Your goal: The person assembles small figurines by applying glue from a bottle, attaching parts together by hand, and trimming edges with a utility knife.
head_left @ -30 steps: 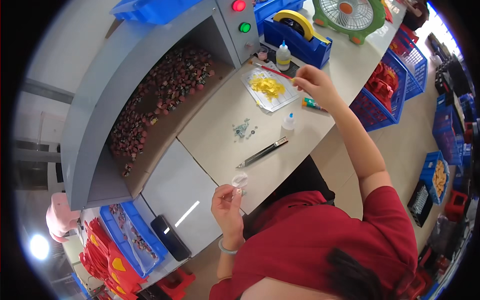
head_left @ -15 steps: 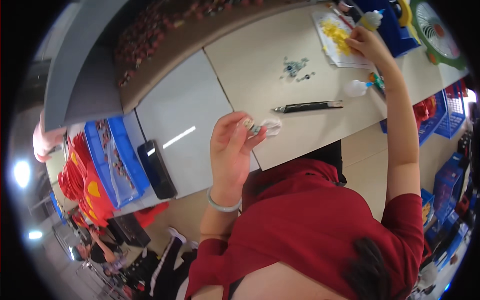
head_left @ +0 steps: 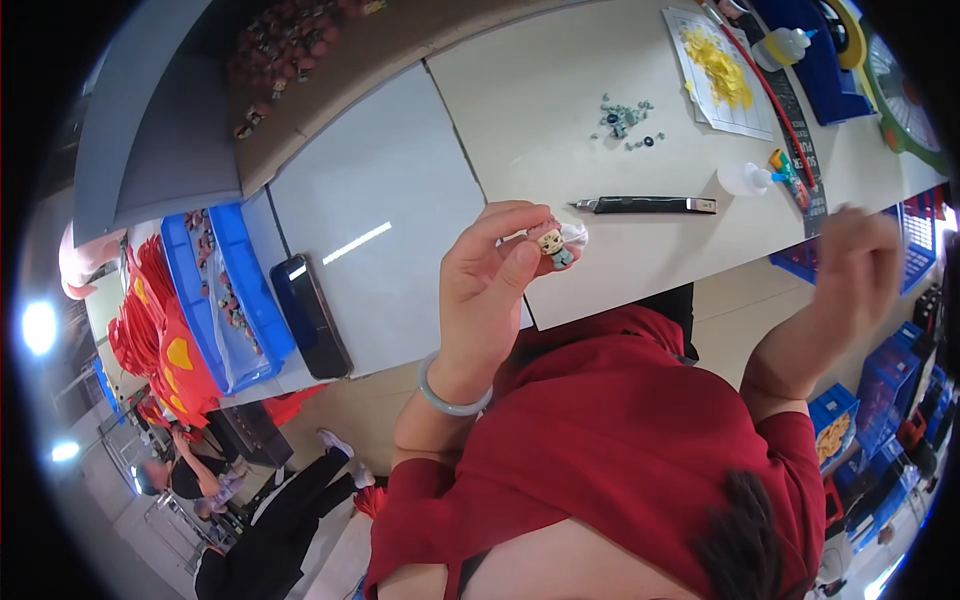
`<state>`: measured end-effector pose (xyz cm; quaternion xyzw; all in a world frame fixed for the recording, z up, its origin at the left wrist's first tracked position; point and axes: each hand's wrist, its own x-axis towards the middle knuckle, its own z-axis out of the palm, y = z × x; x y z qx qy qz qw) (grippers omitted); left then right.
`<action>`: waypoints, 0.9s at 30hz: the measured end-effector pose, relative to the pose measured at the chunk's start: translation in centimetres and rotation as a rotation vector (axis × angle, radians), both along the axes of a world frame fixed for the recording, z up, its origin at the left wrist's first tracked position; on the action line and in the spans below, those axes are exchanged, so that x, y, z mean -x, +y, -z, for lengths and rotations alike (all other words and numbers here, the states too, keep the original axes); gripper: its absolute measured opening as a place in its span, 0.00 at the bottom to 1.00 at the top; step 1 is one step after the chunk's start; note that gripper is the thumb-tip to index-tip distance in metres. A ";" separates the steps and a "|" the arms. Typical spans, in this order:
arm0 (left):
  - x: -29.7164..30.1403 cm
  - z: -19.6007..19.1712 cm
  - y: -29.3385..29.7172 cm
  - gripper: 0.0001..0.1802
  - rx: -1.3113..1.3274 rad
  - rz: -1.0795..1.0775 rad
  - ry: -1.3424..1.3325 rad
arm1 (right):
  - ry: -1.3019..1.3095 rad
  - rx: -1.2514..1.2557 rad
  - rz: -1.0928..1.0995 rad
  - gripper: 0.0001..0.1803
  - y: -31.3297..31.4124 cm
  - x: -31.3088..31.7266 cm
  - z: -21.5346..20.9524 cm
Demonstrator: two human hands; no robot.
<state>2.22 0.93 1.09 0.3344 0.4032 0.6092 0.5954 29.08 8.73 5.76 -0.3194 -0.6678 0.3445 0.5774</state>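
Between the thumb and fingers of my left hand [head_left: 495, 265] is a small painted doll figurine [head_left: 554, 243], with a pale face and a blue-grey lower part. A crumpled white bit [head_left: 574, 236] shows just behind it. My right hand [head_left: 855, 260] is raised off the table's right edge and smeared by motion, so its fingers and anything in them cannot be made out. A black craft knife [head_left: 650, 205] lies beyond the figurine. Past the knife are a pile of small grey-green pieces [head_left: 622, 120] and a paper sheet [head_left: 735, 122] bearing yellow pieces [head_left: 715, 65].
A white squeeze bottle [head_left: 744, 180], a glue tube [head_left: 790, 178] and a long red stick [head_left: 770, 95] lie on the right. A phone [head_left: 312, 320] and a blue tray [head_left: 235, 290] of figurines are left. A grey-walled box [head_left: 190, 130] holds more at the back.
My right hand has left the yellow pieces and swung back toward me, past the table's right edge. My left hand still holds the figurine, its face now turned into view.
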 end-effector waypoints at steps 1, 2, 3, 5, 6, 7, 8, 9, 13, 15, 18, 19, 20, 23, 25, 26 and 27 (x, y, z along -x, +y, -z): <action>-0.1 -0.1 0.1 0.13 -0.004 0.006 -0.002 | -0.008 0.120 0.047 0.08 -1.7 2.0 0.5; -0.1 -0.2 0.0 0.13 0.007 0.007 -0.007 | -0.126 0.139 -0.094 0.09 -2.0 2.8 0.9; 0.1 -0.2 -0.4 0.14 0.023 -0.017 0.000 | -0.217 0.157 -0.223 0.10 -1.8 3.9 2.1; 0.0 0.0 -0.4 0.13 0.026 0.005 -0.017 | -0.290 0.249 -0.331 0.12 -2.0 6.2 2.4; 0.0 0.0 -0.4 0.13 0.032 0.023 -0.034 | -0.304 0.240 -0.340 0.14 -2.2 7.0 2.9; -0.1 0.1 -0.4 0.13 0.025 0.025 -0.035 | -0.318 0.257 -0.340 0.16 -2.4 7.7 3.3; -0.2 0.1 -0.4 0.13 0.030 0.043 -0.035 | -0.311 0.227 -0.328 0.18 -2.4 8.4 3.5; -0.2 0.1 -0.5 0.13 0.038 0.057 -0.033 | -0.304 0.198 -0.319 0.20 -2.5 9.2 3.8; -0.3 -0.2 -0.8 0.13 0.099 0.082 -0.049 | -0.267 0.087 -0.280 0.23 -2.2 11.0 4.3; -0.5 -0.3 -0.7 0.13 0.113 0.051 -0.164 | -0.295 0.041 -0.385 0.26 -2.0 11.0 4.6; -0.5 -0.3 -0.9 0.13 0.131 0.074 -0.200 | -0.210 0.185 -0.447 0.24 -2.3 10.7 4.8; -0.5 -0.4 -0.9 0.13 0.127 0.079 -0.199 | -0.209 0.181 -0.443 0.24 -2.3 10.6 4.9; -0.6 -0.5 -0.9 0.13 0.141 0.083 -0.217 | -0.141 0.227 -0.477 0.24 -2.3 10.6 5.1; -0.8 -0.3 -0.9 0.13 0.159 0.096 -0.234 | -0.015 0.329 -0.520 0.23 -2.5 10.5 5.6; -0.9 -0.1 -1.1 0.13 0.160 0.111 -0.236 | 0.036 0.383 -0.525 0.22 -2.7 10.4 5.6; -0.9 0.0 -1.2 0.13 0.142 0.106 -0.240 | 0.052 0.392 -0.541 0.22 -2.8 10.5 5.7; -0.9 0.0 -1.0 0.12 0.119 0.112 -0.245 | 0.066 0.397 -0.548 0.22 -2.7 10.4 5.6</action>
